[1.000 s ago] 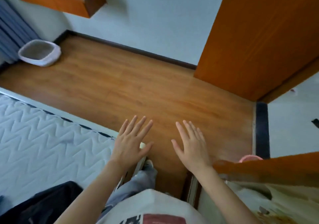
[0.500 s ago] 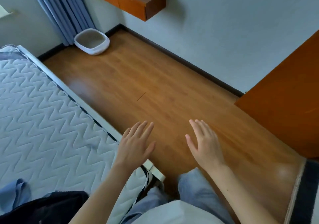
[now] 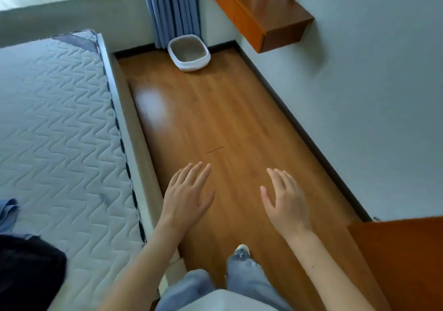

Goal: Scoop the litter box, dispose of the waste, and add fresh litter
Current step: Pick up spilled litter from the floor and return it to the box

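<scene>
Stretching along wood floor, mattress beside, litter box far, left grip, right grip spread, empty

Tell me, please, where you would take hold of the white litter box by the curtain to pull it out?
Probably the rolled rim of the litter box on its near side. It sits against the curtain, so the far rim is crowded, while bare floor gives access. Both hands, left and right, are empty; hook the fingers over the lip.

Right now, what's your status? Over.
Left hand and right hand open, holding nothing. Litter box far ahead by curtain. Bare floor between.
</scene>
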A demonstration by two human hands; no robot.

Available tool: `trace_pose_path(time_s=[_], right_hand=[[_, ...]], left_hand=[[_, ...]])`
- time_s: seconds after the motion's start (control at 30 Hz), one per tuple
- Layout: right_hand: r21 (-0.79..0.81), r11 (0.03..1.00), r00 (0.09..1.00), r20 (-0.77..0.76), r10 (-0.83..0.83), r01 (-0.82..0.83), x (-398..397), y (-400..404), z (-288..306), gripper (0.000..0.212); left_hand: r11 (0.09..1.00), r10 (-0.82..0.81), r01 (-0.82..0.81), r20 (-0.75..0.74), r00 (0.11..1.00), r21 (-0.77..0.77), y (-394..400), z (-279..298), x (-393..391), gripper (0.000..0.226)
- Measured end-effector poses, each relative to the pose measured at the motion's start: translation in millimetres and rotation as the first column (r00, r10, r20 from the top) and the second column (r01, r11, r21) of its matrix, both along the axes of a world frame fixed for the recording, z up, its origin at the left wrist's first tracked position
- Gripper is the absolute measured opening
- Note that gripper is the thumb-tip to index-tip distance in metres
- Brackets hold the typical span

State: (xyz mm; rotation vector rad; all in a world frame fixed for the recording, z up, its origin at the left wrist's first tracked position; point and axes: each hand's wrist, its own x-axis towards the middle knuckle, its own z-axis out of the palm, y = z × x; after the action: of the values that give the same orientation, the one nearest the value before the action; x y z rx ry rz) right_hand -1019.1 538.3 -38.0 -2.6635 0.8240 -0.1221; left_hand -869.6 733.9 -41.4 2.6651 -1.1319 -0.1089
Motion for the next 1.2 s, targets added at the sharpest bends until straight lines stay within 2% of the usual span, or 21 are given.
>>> trace_pose_path(time_s=[0.2, 0.37, 0.6, 0.93, 1.2], right_hand=[[-0.005, 0.99, 0.987, 0.074, 0.14, -0.14, 57.8, -65.0, -2.7, 0.049], [0.023, 0.972, 0.968, 0.093, 0.232, -0.235, 112.0, -91.6, -17.6, 0.049], [-0.027, 0.957, 0.953, 0.094, 0.289, -0.288, 222.0, -133.8, -27.8, 0.05], [-0.119, 0.969, 0.953, 0.188, 0.236, -0.216, 421.2, -196.8, 3.6, 0.047], [-0.115, 0.963, 0.954, 0.147, 0.261, -0.245, 544.7, -264.0, -2.2, 0.047]], left_hand=[[0.99, 0.139, -0.138, 0.05, 0.989, -0.023, -41.2, 24.9, 22.2, 0.058], [0.966, 0.257, -0.255, 0.036, 0.966, -0.034, -48.3, 16.7, 52.6, 0.055], [0.95, 0.307, -0.305, 0.029, 0.951, -0.071, -80.2, -4.2, 149.4, 0.055], [0.981, 0.16, -0.152, 0.068, 0.985, -0.118, -159.7, 20.6, 363.3, 0.056], [0.983, 0.156, -0.154, 0.01, 0.988, -0.096, -228.1, -0.7, 483.0, 0.054]])
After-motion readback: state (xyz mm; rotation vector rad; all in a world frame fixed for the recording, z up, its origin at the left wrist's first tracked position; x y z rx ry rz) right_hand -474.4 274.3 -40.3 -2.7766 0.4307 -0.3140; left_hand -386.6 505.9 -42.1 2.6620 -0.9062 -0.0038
